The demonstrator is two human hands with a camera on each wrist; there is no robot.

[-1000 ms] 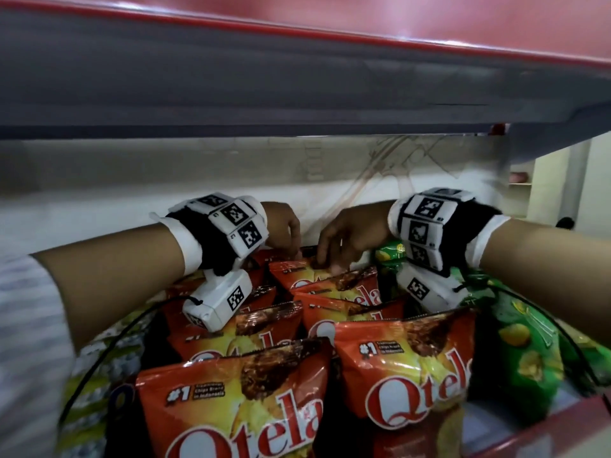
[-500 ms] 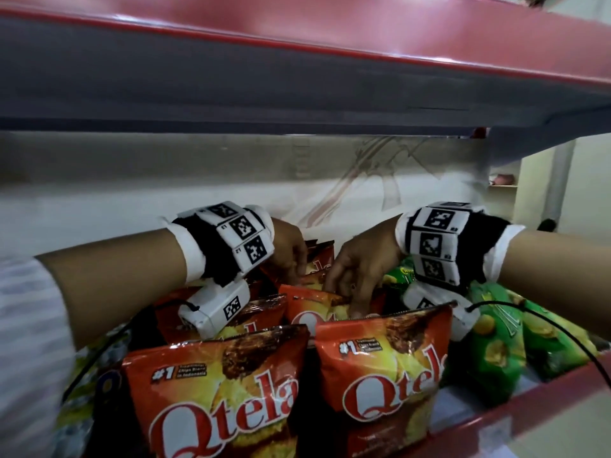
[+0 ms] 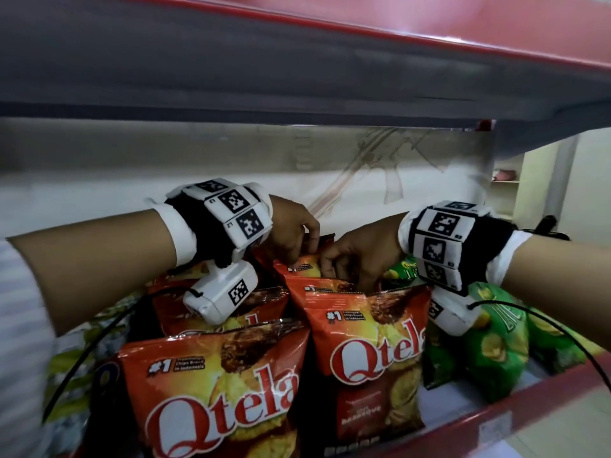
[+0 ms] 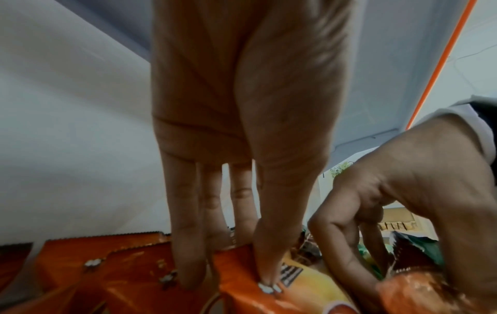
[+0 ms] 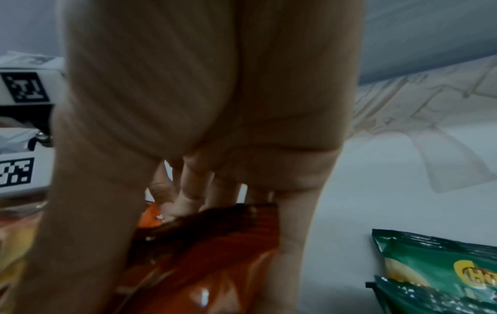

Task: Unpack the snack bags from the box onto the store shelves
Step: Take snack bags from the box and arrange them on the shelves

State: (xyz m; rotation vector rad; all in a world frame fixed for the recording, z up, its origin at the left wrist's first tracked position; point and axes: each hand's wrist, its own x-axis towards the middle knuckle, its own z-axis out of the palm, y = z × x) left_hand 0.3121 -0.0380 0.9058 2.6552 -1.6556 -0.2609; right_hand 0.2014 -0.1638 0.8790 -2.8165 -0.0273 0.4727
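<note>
Pinching a glossy orange-red Qtela bag point(image 3: 304, 269), left hand point(image 3: 291, 233) and right hand point(image 3: 360, 252) grip its top edge.

Snack bags in rows on one store shelf point(image 3: 515, 404), under the shelf above point(image 3: 297, 61).

Taking the front Qtela bag point(image 3: 211, 391) as landmark: a second Qtela bag point(image 3: 370, 338) stands just right of it and slightly farther back, with more Qtela bags in rows behind both. Well to its right, beyond the second bag, stand the Chitato bags point(image 3: 496, 345). Behind it, over the back rows, the left hand point(image 3: 291, 233) and right hand point(image 3: 363, 252) meet at the bag tops.
</note>
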